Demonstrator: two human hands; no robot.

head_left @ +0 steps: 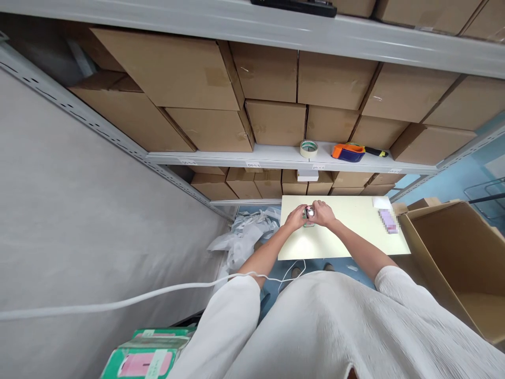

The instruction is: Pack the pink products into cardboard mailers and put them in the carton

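Note:
Both of my hands meet over a pale yellow table [347, 237], around a small shiny item [310, 211] with a silvery round top and some pink and green on it. My left hand [295, 218] curls round its left side, and my right hand [323, 213] grips it from the right near the top. Its lower part looks clear with a green edge, but the fingers hide much of it. At the table's right end lie a blurred purple item [388, 221] and a white piece [381, 202].
Shelves of cardboard boxes [335, 79] rise in front, with a tape roll [309, 149] and an orange-blue tape dispenser [349, 152]. Right: a large open carton [457, 252]. Left: crumpled white wrapping [248, 237] and a white cable [158, 293]. Green-pink boxes [145, 358] stand lower left.

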